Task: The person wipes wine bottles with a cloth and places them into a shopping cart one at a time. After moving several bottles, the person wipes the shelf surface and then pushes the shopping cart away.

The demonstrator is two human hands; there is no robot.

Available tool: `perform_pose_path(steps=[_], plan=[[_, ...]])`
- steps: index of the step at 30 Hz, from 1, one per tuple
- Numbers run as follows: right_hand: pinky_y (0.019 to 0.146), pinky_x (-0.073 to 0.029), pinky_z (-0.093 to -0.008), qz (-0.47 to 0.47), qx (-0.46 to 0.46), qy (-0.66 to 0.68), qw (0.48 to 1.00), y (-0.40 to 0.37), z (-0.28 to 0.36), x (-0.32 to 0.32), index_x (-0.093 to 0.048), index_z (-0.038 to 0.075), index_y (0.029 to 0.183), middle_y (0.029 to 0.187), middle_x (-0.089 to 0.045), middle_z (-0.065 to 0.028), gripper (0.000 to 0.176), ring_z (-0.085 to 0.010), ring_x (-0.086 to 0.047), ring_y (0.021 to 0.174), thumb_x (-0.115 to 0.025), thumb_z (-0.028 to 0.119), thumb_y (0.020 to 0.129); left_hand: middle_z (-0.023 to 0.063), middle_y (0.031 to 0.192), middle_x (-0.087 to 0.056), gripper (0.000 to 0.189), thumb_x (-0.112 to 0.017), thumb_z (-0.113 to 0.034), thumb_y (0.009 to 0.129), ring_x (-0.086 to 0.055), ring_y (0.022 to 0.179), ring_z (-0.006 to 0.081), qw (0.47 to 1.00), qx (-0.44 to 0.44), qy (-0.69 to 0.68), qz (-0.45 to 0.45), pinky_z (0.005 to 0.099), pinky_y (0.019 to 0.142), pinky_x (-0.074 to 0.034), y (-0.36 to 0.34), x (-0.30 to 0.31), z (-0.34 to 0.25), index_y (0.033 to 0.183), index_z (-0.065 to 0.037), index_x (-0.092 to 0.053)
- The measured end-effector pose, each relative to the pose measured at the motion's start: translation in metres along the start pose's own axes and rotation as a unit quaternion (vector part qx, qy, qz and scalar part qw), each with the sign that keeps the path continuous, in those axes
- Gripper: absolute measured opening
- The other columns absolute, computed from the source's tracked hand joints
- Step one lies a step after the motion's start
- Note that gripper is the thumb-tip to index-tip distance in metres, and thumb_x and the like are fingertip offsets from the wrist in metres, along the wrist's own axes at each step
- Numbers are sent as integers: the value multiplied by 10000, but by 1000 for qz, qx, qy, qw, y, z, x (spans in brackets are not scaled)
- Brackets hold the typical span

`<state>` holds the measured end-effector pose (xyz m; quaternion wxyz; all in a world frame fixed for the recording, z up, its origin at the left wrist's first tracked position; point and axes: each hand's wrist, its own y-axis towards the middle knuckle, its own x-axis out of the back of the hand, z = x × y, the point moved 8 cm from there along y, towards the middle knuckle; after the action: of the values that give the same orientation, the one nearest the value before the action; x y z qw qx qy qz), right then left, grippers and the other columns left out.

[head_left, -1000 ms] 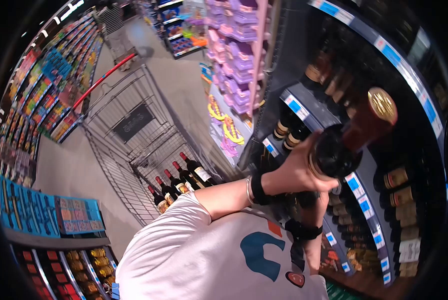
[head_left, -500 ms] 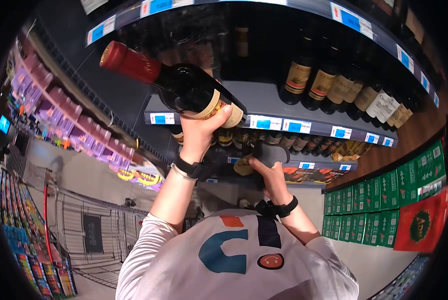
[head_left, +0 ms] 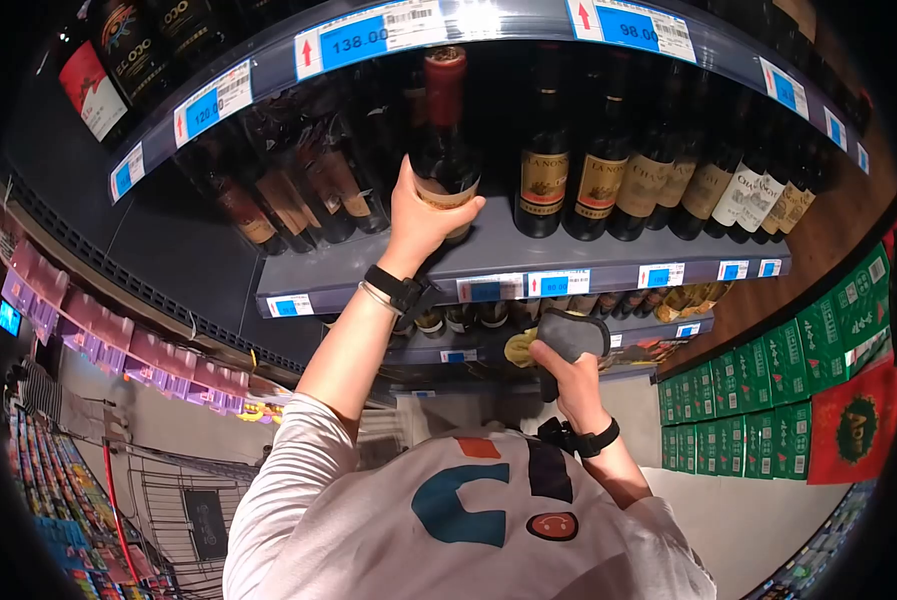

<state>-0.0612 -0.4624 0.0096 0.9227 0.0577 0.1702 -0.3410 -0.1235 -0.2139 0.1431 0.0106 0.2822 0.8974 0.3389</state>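
My left hand is wrapped round the lower part of a dark wine bottle with a red neck. The bottle is upright over the middle shelf; whether its base touches the shelf is hidden by the hand. To its right, dark bottles with tan labels stand in a row, and several bottles are to its left. Lower down, my right hand grips a grey and black object, with something yellowish at its left side.
An upper shelf edge with price tags crosses above the bottles. Green boxes are stacked at the right, beside a red panel. At lower left is a wire shopping cart, below hanging purple packages.
My left hand has brought the bottle from tilted to upright, over the shelf and further right. My right hand, still gripping the grey object, appears slightly lower and further right. The view has shifted.
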Motion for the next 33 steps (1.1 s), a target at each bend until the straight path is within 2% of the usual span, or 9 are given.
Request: perform_pose_path(steps=[5, 9, 14, 16, 18, 20, 22, 26, 33], plan=[[720, -469, -242, -9, 26, -21, 999, 12, 9, 10, -639, 3, 955, 890, -622, -10, 169, -103, -569, 802, -720, 57, 817, 88, 978, -638, 604, -853, -132, 615, -628, 884, 161, 990, 117, -40, 65, 310, 810, -515, 26, -21, 58, 1085, -6, -496], [672, -463, -250, -10, 71, -71, 995, 17, 23, 15, -642, -9, 881, 826, -615, -19, 121, -108, -563, 752, -717, 32, 795, 91, 983, -640, 601, -830, -82, 633, -643, 873, 182, 980, 151, -129, 20, 341, 778, -542, 45, -34, 71, 1119, -23, -482], [632, -449, -250, -65, 55, -71, 994, 11, 29, 31, -634, -25, 839, 762, -608, -20, 91, -106, -556, 694, -690, -26, 767, 99, 1033, -600, 663, -791, 28, 634, -610, 967, 244, 977, 137, -156, -54, 397, 849, -521, 87, -50, 109, 1199, -67, -460], [624, -446, -250, -66, 48, -68, 994, 9, 30, 41, -634, -28, 838, 759, -610, -18, 82, -104, -556, 685, -679, -34, 769, 109, 1066, -588, 664, -784, 30, 634, -594, 995, 250, 984, 27, -154, -86, 395, 867, -511, 102, -51, 100, 1205, -62, -458], [624, -435, -243, -91, 50, -48, 993, 6, 28, 50, -626, -17, 818, 762, -597, -2, 66, -92, -543, 690, -680, -22, 782, 126, 1130, -560, 675, -792, -17, 629, -565, 1043, 247, 990, -11, -115, -81, 380, 904, -484, 112, -51, 97, 1214, -48, -458], [636, -434, -237, -104, 33, -49, 993, 0, 24, 63, -618, 1, 808, 761, -583, 9, 70, -86, -532, 694, -683, -14, 788, 132, 1112, -559, 714, -821, -101, 614, -567, 1020, 257, 988, -69, 58, -127, 381, 908, -473, 122, -46, 97, 1213, -15, -442], [657, -429, -226, -115, 18, -53, 992, -4, 24, 68, -600, 22, 794, 758, -558, 21, 98, -82, -515, 706, -696, 8, 795, 147, 1107, -554, 818, -854, -239, 606, -543, 1046, 282, 979, -81, 78, -167, 400, 944, -432, 120, -51, 75, 1242, 16, -407], [677, -437, -243, -144, 21, -32, 989, -12, 23, 73, -616, 11, 836, 802, -587, 1, 111, -95, -532, 736, -719, 33, 799, 150, 1134, -561, 764, -817, -303, 653, -537, 1065, 295, 978, -49, 145, -142, 402, 950, -422, 133, -55, 92, 1234, 5, -427], [708, -437, -251, -110, 38, -32, 993, -13, 25, 72, -619, 12, 876, 835, -598, -5, 126, -103, -536, 753, -719, 36, 802, 151, 1156, -567, 712, -673, -520, 749, -519, 1099, 309, 872, -140, 439, -163, 394, 971, -388, 128, -57, 102, 1248, -47, -486]])
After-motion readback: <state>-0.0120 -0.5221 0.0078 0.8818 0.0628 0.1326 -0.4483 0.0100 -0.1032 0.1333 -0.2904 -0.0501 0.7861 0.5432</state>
